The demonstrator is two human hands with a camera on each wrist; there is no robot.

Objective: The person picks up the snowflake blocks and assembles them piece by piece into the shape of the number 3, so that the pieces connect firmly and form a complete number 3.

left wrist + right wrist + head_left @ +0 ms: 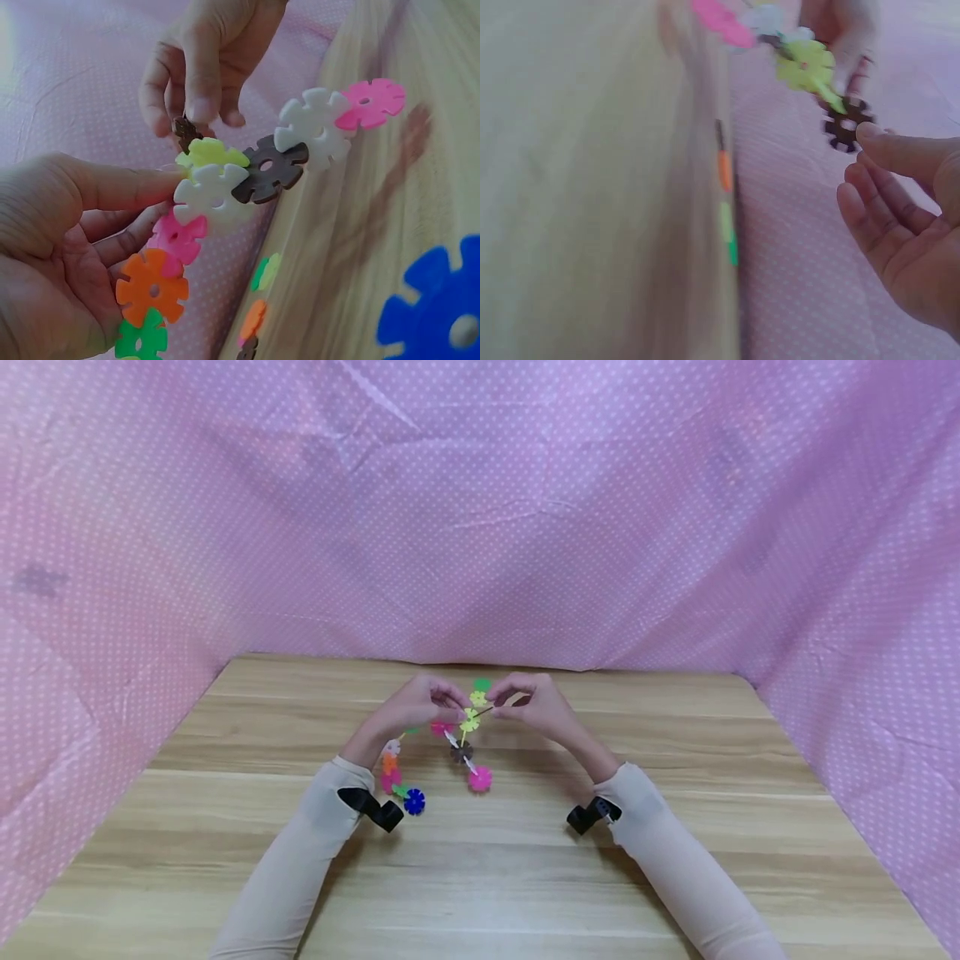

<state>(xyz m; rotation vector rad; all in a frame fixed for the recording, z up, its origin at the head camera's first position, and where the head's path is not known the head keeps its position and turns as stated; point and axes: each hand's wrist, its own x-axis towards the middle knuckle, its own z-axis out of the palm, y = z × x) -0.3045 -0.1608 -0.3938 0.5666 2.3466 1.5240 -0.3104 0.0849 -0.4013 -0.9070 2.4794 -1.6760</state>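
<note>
Dark brown, a slotted disc (838, 130) is pinched between thumb and fingers of the right grip (542, 706), where a yellow disc (217, 154) is met; whether they are joined cannot be told. By the left grip (416, 706), also nearly closed, the chain (201, 192) is pinched beside that yellow disc. Nearer than the grips, its strands are ended by a pink disc (480, 779) and a blue disc (414, 802). Beyond the grips, a short row (253, 321) is laid near the far edge of the tabletop (480, 868), backed by dotted cloth (480, 527). Both side edges are set well apart from the grips.
</note>
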